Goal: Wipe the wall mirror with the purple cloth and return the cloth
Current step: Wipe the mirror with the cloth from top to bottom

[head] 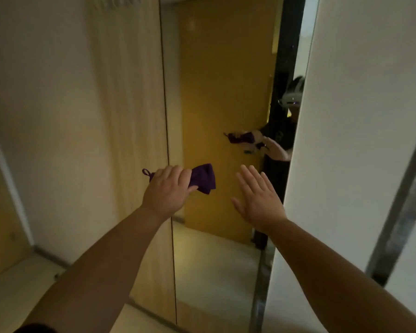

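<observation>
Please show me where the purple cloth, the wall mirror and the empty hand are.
purple cloth (203, 177): head view, bunched end beyond the knuckles.
wall mirror (221, 80): head view, upper glass.
right hand (258, 197): head view, back of the open hand.

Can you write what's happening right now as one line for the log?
left hand: grips bunched purple cloth | right hand: open, empty | wall mirror: ahead, contact unclear

Ahead: the wall mirror (221, 92) is standing clear of clutter.
Right: a white panel (360, 140) is crowding the right hand (259, 200).
Left: open room is lying beside the wall (46, 116).
</observation>
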Demonstrator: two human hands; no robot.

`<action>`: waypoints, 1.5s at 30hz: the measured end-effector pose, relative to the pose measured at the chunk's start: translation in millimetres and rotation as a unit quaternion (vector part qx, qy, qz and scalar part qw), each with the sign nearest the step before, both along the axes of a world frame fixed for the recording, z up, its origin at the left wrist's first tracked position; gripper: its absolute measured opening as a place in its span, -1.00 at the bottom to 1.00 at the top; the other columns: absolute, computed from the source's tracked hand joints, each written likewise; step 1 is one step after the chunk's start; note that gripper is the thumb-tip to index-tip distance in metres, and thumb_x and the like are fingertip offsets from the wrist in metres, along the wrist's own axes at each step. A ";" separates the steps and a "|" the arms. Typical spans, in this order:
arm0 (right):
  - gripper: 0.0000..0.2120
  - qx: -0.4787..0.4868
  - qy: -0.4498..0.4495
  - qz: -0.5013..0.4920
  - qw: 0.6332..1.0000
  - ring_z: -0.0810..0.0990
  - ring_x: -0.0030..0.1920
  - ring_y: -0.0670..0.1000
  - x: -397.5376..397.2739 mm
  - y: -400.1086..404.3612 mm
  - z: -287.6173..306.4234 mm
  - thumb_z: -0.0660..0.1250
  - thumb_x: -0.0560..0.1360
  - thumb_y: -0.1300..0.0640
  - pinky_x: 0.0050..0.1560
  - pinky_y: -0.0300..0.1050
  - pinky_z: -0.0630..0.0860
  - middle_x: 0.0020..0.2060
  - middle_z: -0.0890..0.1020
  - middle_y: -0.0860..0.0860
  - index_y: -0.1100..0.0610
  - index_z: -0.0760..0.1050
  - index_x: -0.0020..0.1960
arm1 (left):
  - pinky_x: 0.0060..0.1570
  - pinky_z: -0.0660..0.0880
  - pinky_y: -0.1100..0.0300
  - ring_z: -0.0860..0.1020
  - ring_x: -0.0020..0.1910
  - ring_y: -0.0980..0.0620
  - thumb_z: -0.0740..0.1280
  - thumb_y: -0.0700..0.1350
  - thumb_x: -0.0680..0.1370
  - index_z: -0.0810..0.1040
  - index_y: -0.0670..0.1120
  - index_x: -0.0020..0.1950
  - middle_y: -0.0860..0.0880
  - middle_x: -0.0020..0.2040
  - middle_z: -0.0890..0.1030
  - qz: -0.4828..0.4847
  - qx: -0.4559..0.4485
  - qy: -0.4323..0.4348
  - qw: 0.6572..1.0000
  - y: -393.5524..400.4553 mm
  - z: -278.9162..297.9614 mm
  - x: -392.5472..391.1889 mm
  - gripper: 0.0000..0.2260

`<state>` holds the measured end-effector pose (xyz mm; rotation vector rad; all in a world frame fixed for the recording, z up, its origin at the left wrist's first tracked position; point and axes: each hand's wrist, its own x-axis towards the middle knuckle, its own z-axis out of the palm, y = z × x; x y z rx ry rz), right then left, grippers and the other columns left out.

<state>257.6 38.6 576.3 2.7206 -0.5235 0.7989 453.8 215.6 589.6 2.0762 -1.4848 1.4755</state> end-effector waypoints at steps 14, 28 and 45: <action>-0.34 -0.151 -0.131 0.018 0.980 -0.05 0.59 0.10 180.4 -84.4 193.1 -0.15 0.64 -0.25 0.54 0.07 -0.21 0.58 0.14 0.10 0.13 0.17 0.57 | -0.20 0.48 -0.02 0.51 -0.19 -0.14 0.26 0.09 0.57 0.50 -0.19 0.02 -0.14 -0.12 0.54 0.014 -0.105 -0.143 0.984 -77.0 191.7 145.5 -0.67; -0.36 -0.257 -0.200 -0.106 0.939 -0.04 0.59 0.16 266.6 -165.2 301.1 -0.09 0.64 -0.21 0.56 0.22 -0.05 0.57 0.16 0.13 0.17 0.18 0.56 | -0.17 0.47 -0.03 0.50 -0.16 -0.16 0.25 0.10 0.59 0.48 -0.20 0.07 -0.15 -0.09 0.52 -0.048 -0.203 -0.146 0.967 -164.3 279.0 272.6 -0.65; -0.30 -0.259 -0.267 -0.227 0.900 -0.20 0.60 0.10 287.6 -186.2 313.4 -0.19 0.63 -0.29 0.57 0.12 -0.18 0.60 -0.04 0.10 0.13 0.00 0.61 | -0.02 0.41 -0.08 0.46 0.00 -0.22 0.06 0.14 0.64 0.43 -0.19 0.18 -0.20 0.04 0.50 -0.169 -0.266 -0.167 0.934 -211.5 437.3 310.1 -0.58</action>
